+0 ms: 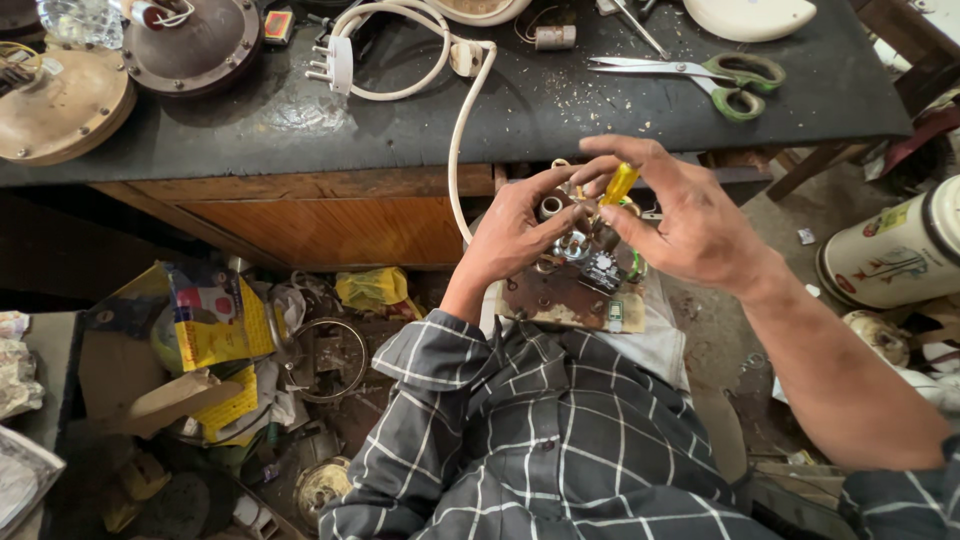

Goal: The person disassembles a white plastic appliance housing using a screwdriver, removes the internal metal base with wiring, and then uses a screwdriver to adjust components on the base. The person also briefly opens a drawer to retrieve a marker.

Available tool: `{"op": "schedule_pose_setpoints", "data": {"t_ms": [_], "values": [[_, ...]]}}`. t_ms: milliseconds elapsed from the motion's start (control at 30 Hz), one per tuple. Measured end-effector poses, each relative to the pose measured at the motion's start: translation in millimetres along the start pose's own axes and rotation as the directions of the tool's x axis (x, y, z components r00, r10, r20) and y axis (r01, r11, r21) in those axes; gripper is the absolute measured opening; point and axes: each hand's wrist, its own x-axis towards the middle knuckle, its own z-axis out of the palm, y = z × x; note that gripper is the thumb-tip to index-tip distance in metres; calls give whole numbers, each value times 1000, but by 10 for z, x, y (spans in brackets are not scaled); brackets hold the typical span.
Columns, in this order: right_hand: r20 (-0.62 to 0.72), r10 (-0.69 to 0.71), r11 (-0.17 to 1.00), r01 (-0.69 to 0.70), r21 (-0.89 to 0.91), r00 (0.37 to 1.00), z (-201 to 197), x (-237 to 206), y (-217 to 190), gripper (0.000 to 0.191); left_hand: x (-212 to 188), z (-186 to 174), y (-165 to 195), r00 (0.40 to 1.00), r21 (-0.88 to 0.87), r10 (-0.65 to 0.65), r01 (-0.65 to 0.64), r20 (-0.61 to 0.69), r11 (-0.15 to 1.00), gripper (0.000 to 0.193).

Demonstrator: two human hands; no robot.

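My left hand [512, 230] grips a rusty metal plate [560, 300] that carries small metal fittings, a black knob and wires. It rests on my lap below the workbench edge. My right hand [680, 215] holds a screwdriver with a yellow handle [620, 183], its tip pointed down into the fittings on the plate. A white cable [462, 130] runs from the bench top down behind my left hand.
The dark workbench [300, 120] holds green-handled scissors [735, 80], a white plug [335, 65] and round metal discs [60, 100]. Clutter of yellow packets [215, 330] and metal parts lies on the floor at left. A cream cylindrical container [895, 250] stands at right.
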Motion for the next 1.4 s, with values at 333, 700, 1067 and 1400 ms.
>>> {"op": "schedule_pose_setpoints", "data": {"t_ms": [333,700,1067,1400], "values": [[-48,-14,995,9,-104,999,6,3,-36,68,-1,-5,5,1000,20,12,-12,1,1000,46],[-3,-27,999,27,39,1000,16,-18,-28,64,2,-5,-5,1000,-16,9,-9,17,1000,46],[-96,-64,955,33,-296,993,45,-70,31,64,-8,4,7,997,-38,-73,75,36,996,47],[1,46,999,-46,1,999,8,-68,4,57,-1,10,-8,999,-27,32,-31,18,999,45]]}}
